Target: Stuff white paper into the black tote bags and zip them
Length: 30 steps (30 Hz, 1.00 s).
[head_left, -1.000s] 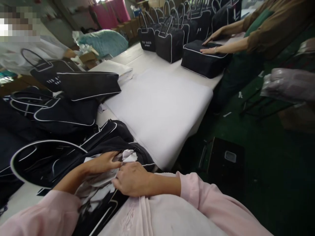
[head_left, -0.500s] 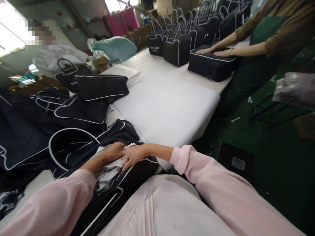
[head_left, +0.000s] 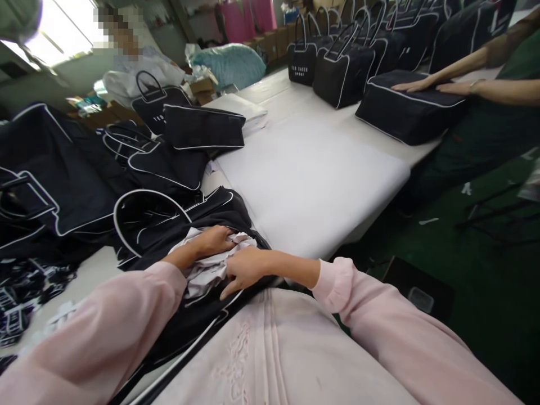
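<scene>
A black bag (head_left: 198,211) with white piping lies unzipped against my body at the table's near edge, one white-edged handle looping up on its left. Crumpled pale paper (head_left: 206,274) fills its opening. My left hand (head_left: 214,241) grips the paper near the zipper, its fingertips partly hidden in the folds. Close beside it on the right, my right hand (head_left: 244,269) is closed on the same paper, the thumb pointing down along the bag's near side.
White sheets cover the table (head_left: 312,180). More black bags (head_left: 202,126) lie at the left, and several stand upright (head_left: 343,73) at the back right. A person's hands (head_left: 415,84) press on a boxy bag (head_left: 405,115). Small black-and-white pieces (head_left: 25,292) lie at lower left.
The view has swung left, so the scene sits further right. More of the crumpled paper shows at the bag's opening, and my right thumb now points away from the fingers. Both hands remain at the paper.
</scene>
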Each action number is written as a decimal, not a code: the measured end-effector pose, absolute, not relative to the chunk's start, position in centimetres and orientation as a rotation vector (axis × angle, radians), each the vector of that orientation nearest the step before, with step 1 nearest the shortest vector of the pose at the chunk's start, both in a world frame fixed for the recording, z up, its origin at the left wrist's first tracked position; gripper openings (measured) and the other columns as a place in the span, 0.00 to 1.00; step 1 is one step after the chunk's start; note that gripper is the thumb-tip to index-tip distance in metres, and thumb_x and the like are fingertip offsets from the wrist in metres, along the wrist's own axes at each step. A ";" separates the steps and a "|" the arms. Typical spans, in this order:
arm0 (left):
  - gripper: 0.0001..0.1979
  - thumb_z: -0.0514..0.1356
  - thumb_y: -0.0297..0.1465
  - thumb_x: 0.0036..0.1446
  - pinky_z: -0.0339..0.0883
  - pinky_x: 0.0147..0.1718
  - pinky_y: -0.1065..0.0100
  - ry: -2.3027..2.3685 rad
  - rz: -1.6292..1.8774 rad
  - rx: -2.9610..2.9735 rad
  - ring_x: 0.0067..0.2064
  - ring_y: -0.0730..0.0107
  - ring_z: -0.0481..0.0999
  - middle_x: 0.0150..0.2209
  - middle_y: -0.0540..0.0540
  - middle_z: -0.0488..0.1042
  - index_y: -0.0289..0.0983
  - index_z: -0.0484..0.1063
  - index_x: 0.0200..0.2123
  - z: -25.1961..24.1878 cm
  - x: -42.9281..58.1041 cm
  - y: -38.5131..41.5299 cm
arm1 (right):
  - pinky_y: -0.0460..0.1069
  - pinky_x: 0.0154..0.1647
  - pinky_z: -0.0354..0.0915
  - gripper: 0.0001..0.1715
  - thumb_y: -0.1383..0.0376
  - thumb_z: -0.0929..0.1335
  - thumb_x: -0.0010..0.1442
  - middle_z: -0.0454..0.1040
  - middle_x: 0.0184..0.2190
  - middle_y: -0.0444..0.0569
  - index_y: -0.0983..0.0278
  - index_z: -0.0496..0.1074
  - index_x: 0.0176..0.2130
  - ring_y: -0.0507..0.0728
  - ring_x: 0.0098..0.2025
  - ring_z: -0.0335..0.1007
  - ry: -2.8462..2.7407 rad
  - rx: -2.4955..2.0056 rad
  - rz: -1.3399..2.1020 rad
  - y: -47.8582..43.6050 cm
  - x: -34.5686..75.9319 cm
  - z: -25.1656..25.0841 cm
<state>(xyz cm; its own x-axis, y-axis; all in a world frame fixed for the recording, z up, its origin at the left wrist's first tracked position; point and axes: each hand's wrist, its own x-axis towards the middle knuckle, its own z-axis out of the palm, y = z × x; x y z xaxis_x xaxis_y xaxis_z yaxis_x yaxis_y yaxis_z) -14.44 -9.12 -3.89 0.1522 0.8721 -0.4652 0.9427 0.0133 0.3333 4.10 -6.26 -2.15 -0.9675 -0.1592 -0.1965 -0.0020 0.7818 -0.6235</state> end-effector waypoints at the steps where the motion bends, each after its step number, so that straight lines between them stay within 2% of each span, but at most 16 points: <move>1: 0.16 0.55 0.36 0.59 0.67 0.46 0.68 1.722 -0.162 1.873 0.47 0.60 0.78 0.46 0.45 0.80 0.39 0.76 0.46 -3.8 -14.4 -9.1 | 0.48 0.25 0.54 0.31 0.41 0.65 0.60 0.78 0.29 0.49 0.65 0.79 0.34 0.54 0.26 0.67 2.720 -0.132 -1.029 -6.2 4.0 -2.5; 3: 0.15 0.54 0.36 0.59 0.67 0.45 0.68 1.728 -0.173 1.887 0.46 0.60 0.78 0.45 0.45 0.80 0.39 0.76 0.44 -3.6 -14.3 -9.1 | 0.47 0.27 0.56 0.26 0.46 0.66 0.62 0.77 0.29 0.46 0.65 0.78 0.34 0.52 0.27 0.66 2.650 -0.207 -1.205 -6.0 3.8 -3.5; 5: 0.16 0.55 0.36 0.58 0.67 0.44 0.67 1.746 -0.191 1.888 0.45 0.59 0.78 0.45 0.44 0.80 0.39 0.76 0.45 -3.5 -14.2 -9.1 | 0.45 0.35 0.61 0.21 0.51 0.66 0.64 0.79 0.38 0.47 0.65 0.77 0.43 0.52 0.35 0.71 2.549 -0.324 -1.343 -6.0 3.7 -4.3; 7: 0.16 0.56 0.35 0.56 0.67 0.41 0.67 1.769 -0.212 1.876 0.44 0.58 0.78 0.46 0.43 0.79 0.39 0.76 0.45 -3.7 -14.3 -9.1 | 0.45 0.45 0.63 0.25 0.53 0.66 0.64 0.77 0.49 0.51 0.67 0.74 0.53 0.54 0.45 0.72 2.459 -0.405 -1.364 -6.1 3.3 -4.5; 8: 0.16 0.57 0.35 0.55 0.66 0.40 0.67 1.777 -0.219 1.869 0.43 0.58 0.78 0.46 0.43 0.79 0.39 0.76 0.46 -3.8 -14.3 -9.1 | 0.46 0.46 0.63 0.28 0.52 0.66 0.64 0.75 0.52 0.54 0.68 0.72 0.56 0.55 0.47 0.72 2.429 -0.409 -1.336 -6.2 3.0 -4.4; 10: 0.16 0.57 0.36 0.54 0.66 0.39 0.67 1.785 -0.225 1.859 0.43 0.58 0.78 0.45 0.43 0.79 0.39 0.76 0.45 -4.1 -14.5 -9.1 | 0.48 0.43 0.63 0.28 0.51 0.65 0.64 0.77 0.47 0.55 0.69 0.75 0.51 0.57 0.43 0.72 2.366 -0.352 -1.238 -6.4 2.1 -3.9; 12: 0.16 0.57 0.35 0.54 0.65 0.40 0.67 1.784 -0.220 1.853 0.44 0.57 0.77 0.46 0.43 0.79 0.39 0.76 0.45 -4.2 -14.6 -9.1 | 0.49 0.38 0.62 0.26 0.49 0.65 0.63 0.78 0.36 0.53 0.68 0.79 0.39 0.57 0.36 0.71 2.307 -0.258 -1.148 -6.6 1.2 -3.3; 14: 0.16 0.57 0.35 0.54 0.65 0.41 0.67 1.792 -0.203 1.843 0.44 0.58 0.77 0.46 0.42 0.79 0.39 0.76 0.45 -4.2 -14.6 -9.1 | 0.49 0.34 0.60 0.27 0.48 0.66 0.61 0.74 0.28 0.49 0.68 0.76 0.29 0.54 0.30 0.67 2.258 -0.201 -1.163 -6.6 0.6 -3.0; 17: 0.16 0.56 0.37 0.56 0.63 0.39 0.68 1.808 -0.158 1.817 0.42 0.60 0.77 0.45 0.43 0.79 0.38 0.76 0.44 -4.1 -15.0 -9.1 | 0.46 0.28 0.55 0.26 0.48 0.67 0.61 0.67 0.23 0.42 0.67 0.72 0.27 0.50 0.26 0.61 2.212 -0.232 -1.490 -6.1 0.8 -3.1; 19: 0.13 0.56 0.37 0.55 0.61 0.34 0.69 1.820 -0.142 1.787 0.37 0.63 0.76 0.39 0.43 0.79 0.37 0.76 0.38 -4.1 -15.5 -9.1 | 0.45 0.28 0.54 0.22 0.50 0.68 0.60 0.65 0.23 0.40 0.67 0.71 0.29 0.49 0.27 0.60 2.320 -0.175 -1.750 -6.1 1.7 -3.2; 21: 0.12 0.56 0.37 0.54 0.57 0.28 0.69 1.840 -0.145 1.750 0.31 0.66 0.72 0.31 0.45 0.77 0.35 0.74 0.30 -4.4 -16.1 -9.1 | 0.46 0.33 0.56 0.19 0.53 0.71 0.59 0.68 0.25 0.41 0.67 0.71 0.30 0.50 0.30 0.63 2.695 -0.004 -1.808 -6.7 2.6 -3.5; 24: 0.14 0.55 0.38 0.53 0.49 0.23 0.69 1.860 -0.167 1.715 0.24 0.71 0.64 0.21 0.49 0.68 0.35 0.66 0.21 -4.7 -16.6 -9.2 | 0.49 0.40 0.56 0.18 0.54 0.71 0.60 0.72 0.26 0.45 0.66 0.73 0.29 0.53 0.34 0.66 3.400 0.172 -1.426 -8.5 3.6 -4.2; 27: 0.15 0.53 0.38 0.54 0.47 0.23 0.69 1.798 -0.203 1.730 0.24 0.73 0.61 0.19 0.52 0.61 0.35 0.62 0.20 -4.0 -15.9 -10.3 | 0.51 0.39 0.55 0.20 0.54 0.67 0.65 0.73 0.25 0.44 0.65 0.71 0.27 0.53 0.32 0.65 3.806 0.096 -1.026 -10.0 4.2 -4.7; 30: 0.15 0.52 0.38 0.57 0.50 0.24 0.71 1.684 -0.256 1.768 0.26 0.72 0.64 0.21 0.52 0.65 0.35 0.65 0.22 -2.3 -14.3 -12.6 | 0.51 0.39 0.55 0.21 0.56 0.65 0.66 0.71 0.24 0.42 0.64 0.68 0.25 0.52 0.29 0.63 3.984 -0.051 -0.844 -11.1 5.0 -4.6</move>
<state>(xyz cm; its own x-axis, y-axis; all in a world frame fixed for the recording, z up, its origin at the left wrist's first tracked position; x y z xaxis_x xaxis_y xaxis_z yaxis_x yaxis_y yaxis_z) -14.28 -12.64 -2.30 0.1466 0.8101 -0.5677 0.9420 0.0608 0.3300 4.96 -11.12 -4.57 -0.5968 0.1467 0.7889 -0.1860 0.9311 -0.3138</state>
